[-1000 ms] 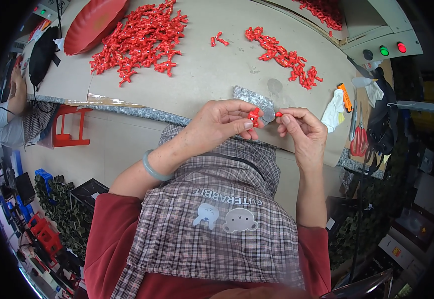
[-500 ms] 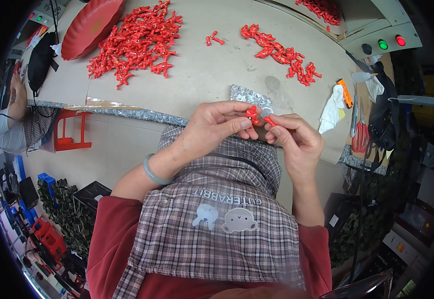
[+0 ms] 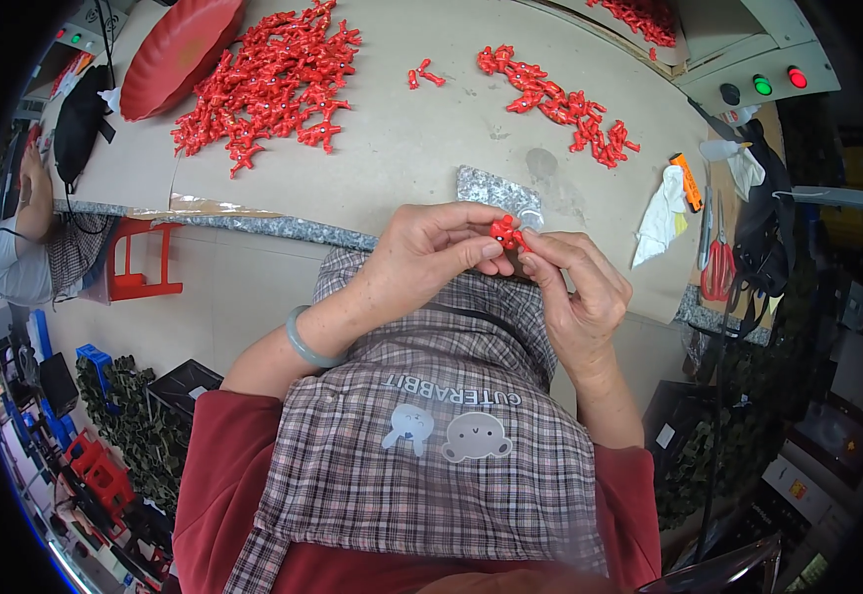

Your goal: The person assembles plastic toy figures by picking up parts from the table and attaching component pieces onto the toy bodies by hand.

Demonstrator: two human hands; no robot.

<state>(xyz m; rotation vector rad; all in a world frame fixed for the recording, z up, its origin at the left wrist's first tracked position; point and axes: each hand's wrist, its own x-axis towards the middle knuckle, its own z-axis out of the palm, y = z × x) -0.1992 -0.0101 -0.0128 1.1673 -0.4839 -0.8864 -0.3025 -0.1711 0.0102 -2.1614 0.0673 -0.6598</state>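
Red figure (image 3: 504, 234) sits between our hands: left hand (image 3: 429, 243) pinches its body, right hand (image 3: 585, 287) pinches its four o'clock side. Loose pile (image 3: 263, 89) lies toward ten o'clock. Uneven thumb pressure, we judge, could slip it free.

A table (image 3: 392, 129) is stretching across the upper view. A red stool (image 3: 144, 290) is standing near it on pale floor (image 3: 243, 297). A green lamp (image 3: 763, 87) and red lamp (image 3: 797, 77) are glowing on a panel (image 3: 780, 83).
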